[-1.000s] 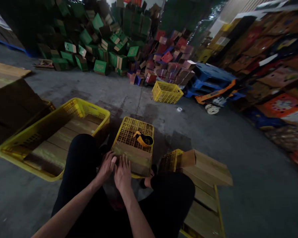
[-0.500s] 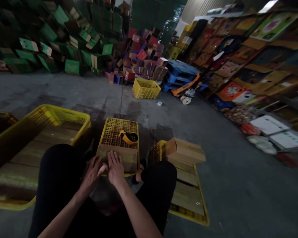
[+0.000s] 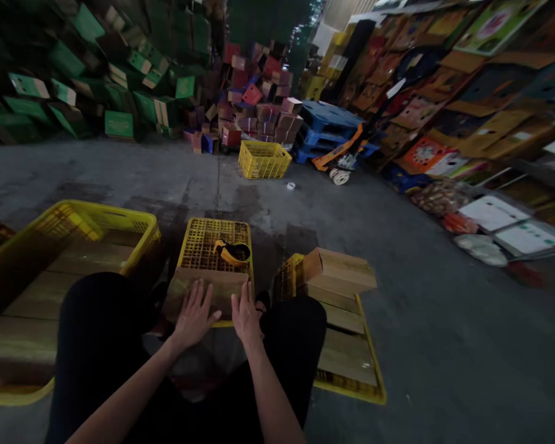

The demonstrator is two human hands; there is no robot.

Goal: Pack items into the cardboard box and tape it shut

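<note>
Left hand on carton, long axis left-to-right.

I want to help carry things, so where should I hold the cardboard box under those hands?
Probably best to grip the cardboard box by its two short ends, coming from left and right together. It lies long and low across the yellow plastic crate, and no handle shows.

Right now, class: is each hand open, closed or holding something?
Left hand: open, spread on the cardboard, not gripping.
Right hand: open, at the cardboard's right end.
</note>
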